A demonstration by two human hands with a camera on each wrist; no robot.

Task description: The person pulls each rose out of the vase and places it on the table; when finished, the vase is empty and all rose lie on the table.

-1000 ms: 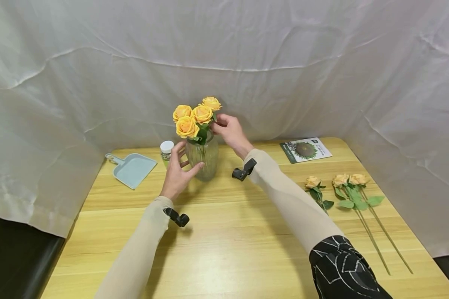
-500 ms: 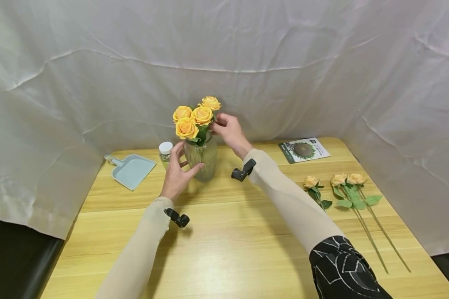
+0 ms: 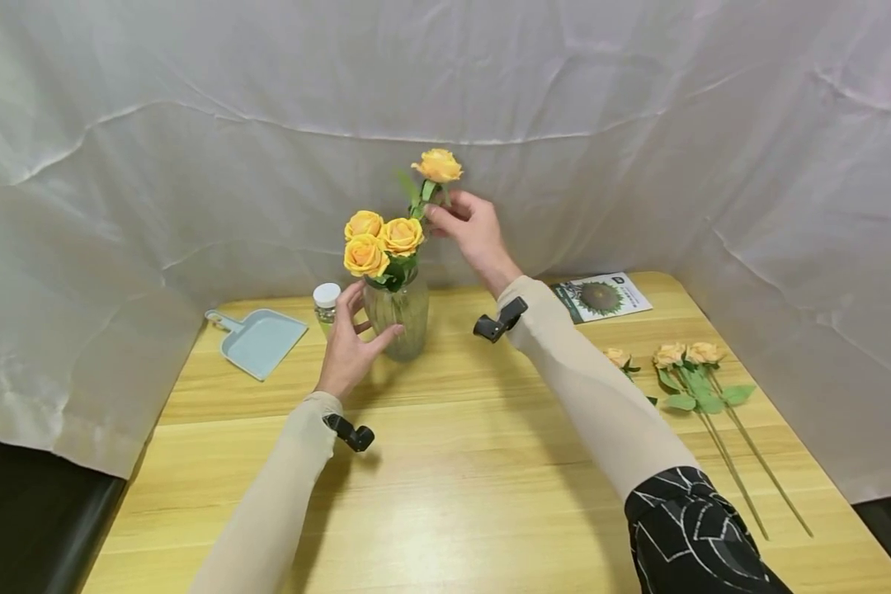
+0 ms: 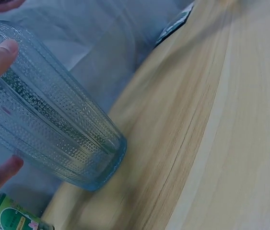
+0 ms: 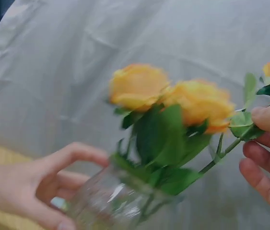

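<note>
Pale cloth (image 3: 490, 103) backs the bench (image 3: 445, 478); near its far edge, my left hand (image 3: 347, 351) grips the vase (image 3: 410, 318), my right hand (image 3: 478, 235) pinches a rose (image 3: 438, 167) above its mouth. I'd brace the vase, easing the stem (image 5: 207, 166) along its slant.

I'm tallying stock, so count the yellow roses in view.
7. Three roses stand in the vase; one rose is held by the right hand above it; three more roses lie on the table, one partly covered by the right sleeve. Others may be hidden.
</note>
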